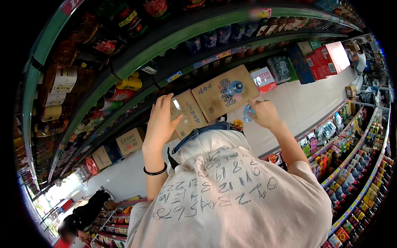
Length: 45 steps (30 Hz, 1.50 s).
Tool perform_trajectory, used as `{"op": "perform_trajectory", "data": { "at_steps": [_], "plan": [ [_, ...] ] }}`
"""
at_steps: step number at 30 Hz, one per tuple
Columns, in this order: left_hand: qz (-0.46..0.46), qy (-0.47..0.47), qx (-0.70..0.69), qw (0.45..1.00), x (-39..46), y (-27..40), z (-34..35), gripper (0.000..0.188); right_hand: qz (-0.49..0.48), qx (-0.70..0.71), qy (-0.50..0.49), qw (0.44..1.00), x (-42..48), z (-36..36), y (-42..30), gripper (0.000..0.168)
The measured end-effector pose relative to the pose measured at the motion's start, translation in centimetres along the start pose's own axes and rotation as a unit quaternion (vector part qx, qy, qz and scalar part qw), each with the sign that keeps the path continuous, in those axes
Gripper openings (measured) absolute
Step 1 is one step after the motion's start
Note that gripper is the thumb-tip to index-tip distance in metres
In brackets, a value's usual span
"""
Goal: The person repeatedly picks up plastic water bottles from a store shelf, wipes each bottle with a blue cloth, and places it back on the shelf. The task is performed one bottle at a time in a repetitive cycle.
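Note:
My left hand [162,122], with a black band at its wrist, is over the left side of a cardboard carton [194,113], near the shelf edge. Its thumb stands apart from the fingers and I see nothing held; whether it touches the carton I cannot tell. A larger carton [228,93], printed with a bottle cap and writing, lies just to the right. Beside that carton's right end, my right hand [265,113] is closed on a small bluish see-through plastic piece [248,113]. The fingers partly cover it, so its kind is unclear.
Drink bottles [223,34] stand along the curved shelves [186,40] ahead. A red-and-white box [263,80], a shrink-wrapped bottle pack [280,68] and red boxes [328,59] line the floor [307,99]. More goods [350,173] fill racks at right. People are at lower left and far right.

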<state>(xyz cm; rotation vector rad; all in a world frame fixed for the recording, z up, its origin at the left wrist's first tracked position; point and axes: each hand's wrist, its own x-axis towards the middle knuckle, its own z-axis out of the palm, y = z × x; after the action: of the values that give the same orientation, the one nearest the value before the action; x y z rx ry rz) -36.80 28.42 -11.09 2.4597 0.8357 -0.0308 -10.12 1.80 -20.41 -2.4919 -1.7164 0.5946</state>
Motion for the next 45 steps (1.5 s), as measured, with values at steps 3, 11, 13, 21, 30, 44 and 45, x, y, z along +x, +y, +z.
{"op": "perform_trajectory", "data": {
  "at_steps": [3,11,13,21,30,44,45],
  "plan": [
    [-0.048,-0.039,0.002,0.998,-0.4,-0.1,0.2,0.067,0.087,-0.023,0.003,0.996,0.2,3.0,4.8,0.042],
    [-0.059,-0.077,0.0,0.995,-1.3,0.0,1.4,0.066,0.192,0.064,0.121,0.972,4.5,7.1,9.7,0.032],
    [-0.045,-0.07,0.0,0.997,-1.1,0.1,1.5,0.062,0.196,0.051,0.121,0.972,6.3,7.4,9.8,0.035],
    [-0.099,-0.115,-0.01,0.988,-1.8,0.8,1.7,0.065,0.144,0.026,0.119,0.982,9.6,7.7,9.9,0.038],
    [-0.147,-0.125,0.001,0.981,-4.2,-1.1,2.8,0.066,0.176,-0.028,0.046,0.983,8.4,4.2,9.3,0.049],
    [-0.134,-0.087,-0.005,0.987,-7.0,-5.3,2.1,0.059,-0.089,0.195,0.256,0.943,19.8,-4.2,-12.1,0.031],
    [-0.142,-0.079,-0.007,0.987,-7.6,-5.5,1.6,0.059,-0.041,0.2,0.192,0.96,21.8,-4.4,-13.8,0.041]
  ]
}}
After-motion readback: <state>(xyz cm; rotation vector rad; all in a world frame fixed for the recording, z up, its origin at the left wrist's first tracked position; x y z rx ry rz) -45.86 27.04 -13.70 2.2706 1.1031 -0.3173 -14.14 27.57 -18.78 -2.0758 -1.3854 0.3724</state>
